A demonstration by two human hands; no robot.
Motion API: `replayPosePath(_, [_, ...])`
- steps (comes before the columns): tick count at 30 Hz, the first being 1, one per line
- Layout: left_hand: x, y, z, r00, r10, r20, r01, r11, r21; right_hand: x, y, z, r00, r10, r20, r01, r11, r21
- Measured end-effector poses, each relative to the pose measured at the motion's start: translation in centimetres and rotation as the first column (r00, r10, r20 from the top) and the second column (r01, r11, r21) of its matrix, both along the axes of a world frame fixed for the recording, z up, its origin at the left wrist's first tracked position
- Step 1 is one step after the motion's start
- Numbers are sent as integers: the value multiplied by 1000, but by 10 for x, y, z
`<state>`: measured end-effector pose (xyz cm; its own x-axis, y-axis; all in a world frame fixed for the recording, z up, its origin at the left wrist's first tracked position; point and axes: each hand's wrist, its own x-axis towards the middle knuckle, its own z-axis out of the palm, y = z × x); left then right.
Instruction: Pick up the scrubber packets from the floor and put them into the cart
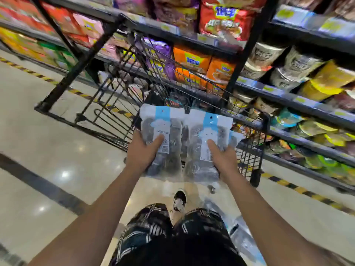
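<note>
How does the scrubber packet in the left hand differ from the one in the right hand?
The left packet is gripped by the left hand; the right packet is gripped by the right hand. The left packet's top sits slightly higher and farther over the cart than the right packet's. The left packet's barcode label shows beside the thumb; the right packet's is partly covered. Both are clear packets with a white and blue header, holding dark scrubbers.

My hands hold packets right over the cart [247, 120] near rim, its basket open from above. The shelf rack [288, 89] crowds the right side; open floor [48, 146] lies left.
</note>
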<state>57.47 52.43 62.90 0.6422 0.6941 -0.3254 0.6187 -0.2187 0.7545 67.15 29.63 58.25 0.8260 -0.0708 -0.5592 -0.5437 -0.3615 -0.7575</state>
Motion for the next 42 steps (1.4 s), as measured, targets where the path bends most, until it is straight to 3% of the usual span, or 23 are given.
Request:
replayPosePath(6, [104, 54, -65, 990, -106, -98, 101, 993, -59, 68, 48, -69, 985, -142, -101, 136, 988, -68])
replayPosePath(13, [165, 94, -185, 949, -237, -208, 200, 962, -186, 105, 89, -177, 977, -166, -131, 134, 966, -222])
replayPosePath(18, [169, 107, -227, 900, -350, -260, 291, 926, -241, 92, 104, -198, 997, -39, -67, 18, 957, -289])
replayPosePath(20, [167, 108, -228, 884, -409, -226, 361, 905, -227, 86, 102, -189, 996, 94, 6, -89, 955, -282])
replayPosePath(24, [168, 102, -224, 652, -638, -409, 647, 750, -139, 74, 98, -178, 932, 356, -70, -346, 816, -464])
replayPosePath(28, [172, 98, -222, 588, -642, -492, 705, 705, -77, 78, 108, -170, 930, 344, -132, -362, 787, -499])
replayPosePath(32, [177, 97, -209, 466, -660, -589, 774, 627, -90, 86, 112, -158, 925, 333, -184, -380, 790, -481])
replayPosePath(35, [175, 99, -182, 414, -659, -628, 806, 586, -84, 90, 110, -133, 887, 372, -275, -463, 719, -518])
replayPosePath(39, [163, 105, -136, 345, -652, -676, 923, 366, 119, 82, 103, -85, 870, 413, -271, -491, 667, -560])
replayPosePath(42, [155, 103, -99, 358, -614, -703, 930, 306, 206, 69, 98, -41, 864, 452, -220, -484, 629, -609])
